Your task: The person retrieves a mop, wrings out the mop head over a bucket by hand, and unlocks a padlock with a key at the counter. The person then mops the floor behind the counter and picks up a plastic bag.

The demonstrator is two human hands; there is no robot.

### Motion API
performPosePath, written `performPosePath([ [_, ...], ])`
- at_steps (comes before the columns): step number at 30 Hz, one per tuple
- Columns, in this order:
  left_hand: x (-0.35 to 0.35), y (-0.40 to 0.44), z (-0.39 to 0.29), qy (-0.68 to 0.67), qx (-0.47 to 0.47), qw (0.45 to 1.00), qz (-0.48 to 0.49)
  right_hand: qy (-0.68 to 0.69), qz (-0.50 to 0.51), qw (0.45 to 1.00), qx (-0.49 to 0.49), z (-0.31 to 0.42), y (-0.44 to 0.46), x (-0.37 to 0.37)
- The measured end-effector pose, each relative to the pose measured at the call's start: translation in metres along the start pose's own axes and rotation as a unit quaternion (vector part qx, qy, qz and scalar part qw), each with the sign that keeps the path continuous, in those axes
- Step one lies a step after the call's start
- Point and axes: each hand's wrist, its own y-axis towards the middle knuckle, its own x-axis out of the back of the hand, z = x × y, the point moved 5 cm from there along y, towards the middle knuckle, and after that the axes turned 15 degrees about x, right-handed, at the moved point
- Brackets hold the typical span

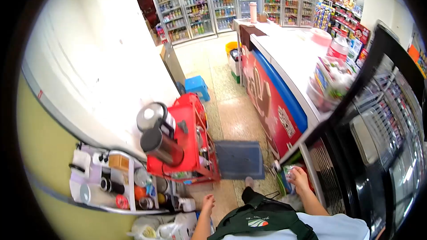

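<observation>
My right hand (301, 180) is closed around a small clear, shiny thing that looks like a plastic wrapper (289, 172). It is held low, beside the base of the black-framed glass display fridge (364, 140). My left hand (208, 203) hangs by my left side, its fingers loosely curled and slightly apart, with nothing visible in them. Nearest to it are the red cart (153, 166) and white plastic bags (175, 231) on the floor. I wear a dark green apron (242, 222) with a logo.
A dark floor mat (240, 160) lies ahead, between the cart and a red-blue ice cream freezer (271, 98). The cart carries a brown thermos (162, 146) and a silver kettle (153, 115). A blue stool (197, 87) stands farther along the aisle. Drink fridges (215, 2) line the back wall.
</observation>
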Motion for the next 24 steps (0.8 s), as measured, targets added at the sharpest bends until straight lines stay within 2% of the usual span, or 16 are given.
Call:
performPosePath([
  [1, -0.009, 0.009, -0.02, 0.026, -0.037, 0.999, 0.014, 0.009, 0.005, 1.0, 0.004, -0.001, 0.029, -0.01],
  [3, -0.025, 0.02, -0.064, 0.111, -0.103, 0.988, -0.043, 0.004, 0.035, 0.999, 0.007, -0.003, 0.099, -0.046],
  [4, -0.032, 0.023, -0.081, 0.083, -0.083, 0.992, -0.035, 0.039, 0.069, 0.997, 0.023, 0.001, 0.128, -0.073],
  [6, -0.077, -0.039, -0.17, 0.06, -0.082, 0.995, -0.002, -0.016, 0.083, 0.994, 0.076, 0.026, 0.184, -0.142],
  [8, -0.099, -0.011, -0.221, 0.063, -0.194, 0.979, 0.028, -0.061, 0.132, 0.987, 0.071, 0.073, 0.222, -0.221],
  [9, -0.116, -0.016, -0.255, 0.032, -0.22, 0.975, 0.023, -0.057, 0.168, 0.98, 0.085, 0.093, 0.24, -0.258],
  [10, -0.126, 0.018, -0.265, -0.049, -0.179, 0.981, 0.064, -0.05, 0.203, 0.973, 0.103, 0.107, 0.259, -0.293],
  [12, -0.165, 0.014, -0.338, -0.03, -0.203, 0.977, 0.051, -0.019, 0.261, 0.957, 0.122, 0.128, 0.294, -0.348],
  [14, -0.211, 0.035, -0.402, -0.023, -0.21, 0.973, 0.093, 0.016, 0.297, 0.943, 0.147, 0.143, 0.33, -0.385],
  [16, -0.257, 0.037, -0.482, -0.062, -0.188, 0.959, 0.203, 0.041, 0.262, 0.953, 0.145, 0.122, 0.379, -0.404],
  [18, -0.296, 0.059, -0.56, -0.056, -0.207, 0.942, 0.257, -0.006, 0.219, 0.962, 0.163, 0.114, 0.43, -0.411],
  [20, -0.33, 0.07, -0.611, -0.063, -0.215, 0.925, 0.308, -0.042, 0.188, 0.975, 0.111, 0.113, 0.466, -0.418],
  [21, -0.347, 0.079, -0.641, -0.02, -0.211, 0.919, 0.332, -0.04, 0.174, 0.98, 0.082, 0.118, 0.486, -0.427],
  [24, -0.383, 0.104, -0.707, 0.083, -0.214, 0.907, 0.353, -0.062, 0.159, 0.978, 0.121, 0.147, 0.54, -0.448],
])
